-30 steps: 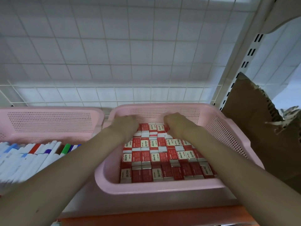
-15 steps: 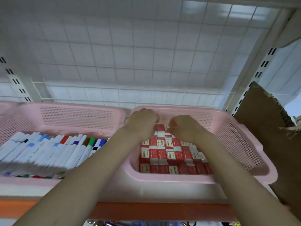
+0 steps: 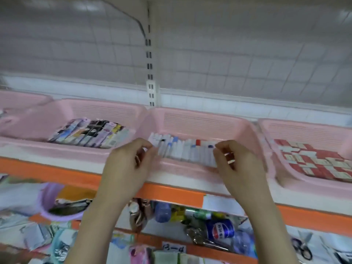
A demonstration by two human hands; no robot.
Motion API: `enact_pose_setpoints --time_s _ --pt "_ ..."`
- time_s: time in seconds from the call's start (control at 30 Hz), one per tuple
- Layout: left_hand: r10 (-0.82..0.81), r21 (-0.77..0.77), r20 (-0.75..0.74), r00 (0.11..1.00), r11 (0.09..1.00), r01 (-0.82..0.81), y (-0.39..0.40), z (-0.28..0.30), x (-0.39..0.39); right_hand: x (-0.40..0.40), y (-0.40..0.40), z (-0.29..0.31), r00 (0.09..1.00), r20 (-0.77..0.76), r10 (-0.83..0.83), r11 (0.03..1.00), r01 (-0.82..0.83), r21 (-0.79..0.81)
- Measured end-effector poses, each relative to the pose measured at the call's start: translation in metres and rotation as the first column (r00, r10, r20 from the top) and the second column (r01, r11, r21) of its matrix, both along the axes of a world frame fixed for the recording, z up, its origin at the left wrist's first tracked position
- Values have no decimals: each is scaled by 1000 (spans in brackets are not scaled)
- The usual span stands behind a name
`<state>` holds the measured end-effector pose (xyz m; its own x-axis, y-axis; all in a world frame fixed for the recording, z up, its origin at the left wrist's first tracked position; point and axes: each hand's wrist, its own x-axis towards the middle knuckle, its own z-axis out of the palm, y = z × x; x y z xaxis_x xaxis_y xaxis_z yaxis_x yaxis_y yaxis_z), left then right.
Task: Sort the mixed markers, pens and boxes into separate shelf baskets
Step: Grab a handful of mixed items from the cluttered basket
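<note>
Hands meet at the front of a pink basket (image 3: 205,119) of white markers (image 3: 187,152): the left hand (image 3: 126,168) and right hand (image 3: 239,167), fingers curled, flank the row, though blur hides whether either pinches a marker. Pens (image 3: 89,133) fill the basket to the left, red boxes (image 3: 314,161) the one to the right, along an orange-edged shelf (image 3: 171,193) backed by white wire grid (image 3: 228,60).
</note>
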<state>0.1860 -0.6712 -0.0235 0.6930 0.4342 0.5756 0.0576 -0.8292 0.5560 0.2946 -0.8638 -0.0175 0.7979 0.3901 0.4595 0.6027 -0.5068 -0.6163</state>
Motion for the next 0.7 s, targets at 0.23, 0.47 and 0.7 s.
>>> enact_pose_setpoints --time_s 0.23,0.47,0.7 --pt "72 -55 -69 995 996 -76 127 -14 -111 -94 122 -11 996 -36 87 996 -88 -13" --pt "113 -176 -64 992 977 -122 218 -32 -154 -125 213 -8 994 4 112 989 -111 -94" --pt "201 -52 -42 979 978 -203 339 -16 -170 -126 347 -2 985 55 166 984 -162 -69"
